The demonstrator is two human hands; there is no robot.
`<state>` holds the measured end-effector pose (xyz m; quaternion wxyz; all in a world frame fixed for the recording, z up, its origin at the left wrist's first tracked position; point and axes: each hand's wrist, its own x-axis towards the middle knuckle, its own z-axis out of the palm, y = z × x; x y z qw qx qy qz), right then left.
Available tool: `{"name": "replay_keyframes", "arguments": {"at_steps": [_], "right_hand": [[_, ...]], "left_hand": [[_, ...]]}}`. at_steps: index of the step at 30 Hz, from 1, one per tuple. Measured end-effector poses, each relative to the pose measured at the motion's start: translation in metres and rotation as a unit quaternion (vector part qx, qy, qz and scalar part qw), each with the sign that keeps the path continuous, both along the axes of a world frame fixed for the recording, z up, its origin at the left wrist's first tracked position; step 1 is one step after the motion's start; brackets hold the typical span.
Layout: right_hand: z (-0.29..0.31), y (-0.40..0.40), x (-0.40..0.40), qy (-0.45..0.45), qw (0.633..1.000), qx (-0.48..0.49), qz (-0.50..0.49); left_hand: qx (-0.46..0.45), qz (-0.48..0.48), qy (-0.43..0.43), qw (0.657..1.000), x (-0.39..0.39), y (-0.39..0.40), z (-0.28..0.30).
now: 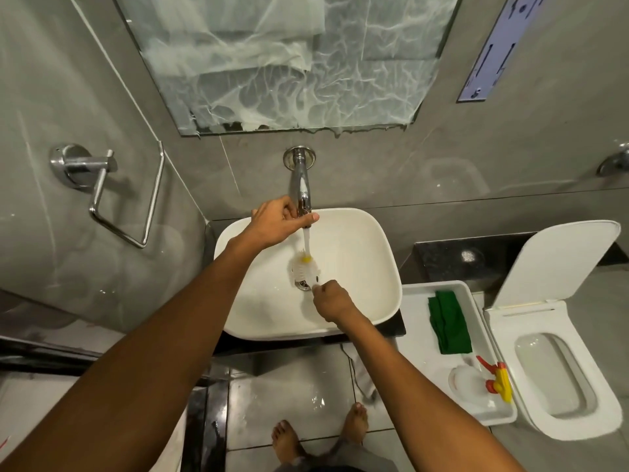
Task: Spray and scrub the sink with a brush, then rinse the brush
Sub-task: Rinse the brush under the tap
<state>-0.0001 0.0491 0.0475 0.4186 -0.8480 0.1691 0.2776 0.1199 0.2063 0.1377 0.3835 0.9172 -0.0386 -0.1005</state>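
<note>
The white sink [360, 240] stands on a dark counter below a chrome wall faucet [301, 185]. My left hand [277, 221] is closed around the faucet's tip. A white stream runs down from the tip onto the brush [304, 269], which has white bristles and a yellow part and lies over the drain [304, 285]. My right hand [332, 299] pinches the brush's near end inside the basin. The handle is mostly hidden by my fingers. The spray bottle [476, 383], clear with a red and yellow trigger, lies in a white tray [417, 338] to the right.
A folded green cloth [449, 323] lies in the tray. A white toilet [558, 362] with its lid up stands at the far right. A foam-streaked mirror [292, 63] hangs above the faucet, a chrome towel ring [102, 192] on the left wall. My bare feet are on wet floor tiles.
</note>
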Motion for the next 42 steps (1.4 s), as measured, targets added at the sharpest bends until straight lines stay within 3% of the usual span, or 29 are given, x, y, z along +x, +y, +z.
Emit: {"name": "replay_keyframes", "arguments": {"at_steps": [3, 6, 8, 11, 13, 14, 16, 19, 21, 23, 25, 27, 28, 30, 32, 33, 35, 37, 39, 42], "right_hand": [[0.003, -0.001, -0.003, -0.015, 0.999, 0.017, -0.024], [0.008, -0.005, -0.007, 0.035, 0.971, 0.198, -0.127], [0.008, -0.011, -0.009, 0.105, 0.905, 0.355, -0.212], [0.006, -0.021, -0.01, 0.2, 0.764, 0.552, -0.268], [0.006, -0.024, -0.011, 0.214, 0.737, 0.587, -0.257], [0.005, -0.024, -0.011, 0.205, 0.753, 0.573, -0.252], [0.003, -0.022, -0.011, 0.141, 0.834, 0.477, -0.24], [0.002, -0.016, -0.011, -0.015, 0.977, 0.17, -0.131], [0.0, -0.012, -0.012, -0.068, 0.995, -0.073, -0.001], [-0.002, -0.01, -0.014, -0.089, 0.981, -0.169, 0.032], [-0.003, -0.011, -0.012, -0.084, 0.992, -0.094, -0.014], [-0.002, -0.011, -0.01, -0.036, 0.986, 0.106, -0.123], [-0.001, -0.012, -0.01, 0.007, 0.958, 0.221, -0.185], [0.001, -0.017, -0.01, 0.097, 0.863, 0.413, -0.274], [0.004, -0.021, -0.009, 0.169, 0.78, 0.528, -0.29], [0.005, -0.023, -0.008, 0.187, 0.764, 0.549, -0.281], [0.004, -0.023, -0.008, 0.175, 0.788, 0.531, -0.259], [0.001, -0.021, -0.009, 0.106, 0.857, 0.444, -0.24], [-0.002, -0.017, -0.008, 0.028, 0.924, 0.317, -0.211], [-0.003, -0.011, -0.006, -0.055, 0.991, 0.073, -0.099]], "left_hand": [[-0.072, -0.008, 0.026, 0.997, 0.0, 0.002, 0.003], [-0.114, -0.021, 0.057, 0.992, 0.0, 0.001, 0.004], [-0.131, -0.016, 0.068, 0.989, 0.0, 0.0, 0.002], [-0.14, -0.017, 0.068, 0.988, -0.001, 0.0, -0.003], [-0.143, -0.018, 0.068, 0.987, -0.001, 0.0, -0.005], [-0.145, -0.02, 0.072, 0.987, -0.002, 0.001, -0.004], [-0.146, -0.029, 0.087, 0.985, -0.003, 0.003, -0.003], [-0.15, -0.043, 0.1, 0.983, -0.003, 0.005, -0.003], [-0.152, -0.042, 0.096, 0.983, -0.003, 0.006, -0.004], [-0.153, -0.035, 0.087, 0.984, -0.004, 0.005, -0.006], [-0.156, -0.029, 0.076, 0.984, -0.005, 0.004, -0.009], [-0.158, -0.027, 0.068, 0.985, -0.007, 0.003, -0.009], [-0.159, -0.028, 0.068, 0.985, -0.008, 0.003, -0.009], [-0.156, -0.037, 0.068, 0.985, -0.008, 0.003, -0.009], [-0.149, -0.039, 0.066, 0.986, -0.008, 0.003, -0.007], [-0.138, -0.036, 0.063, 0.988, -0.008, 0.003, -0.006], [-0.092, -0.02, 0.045, 0.995, -0.006, 0.004, -0.007], [-0.034, -0.002, 0.012, 0.999, -0.005, 0.001, -0.01], [0.001, 0.012, -0.015, 1.0, -0.007, -0.006, -0.012], [0.026, 0.036, -0.052, 0.998, -0.013, -0.018, -0.015]]}}
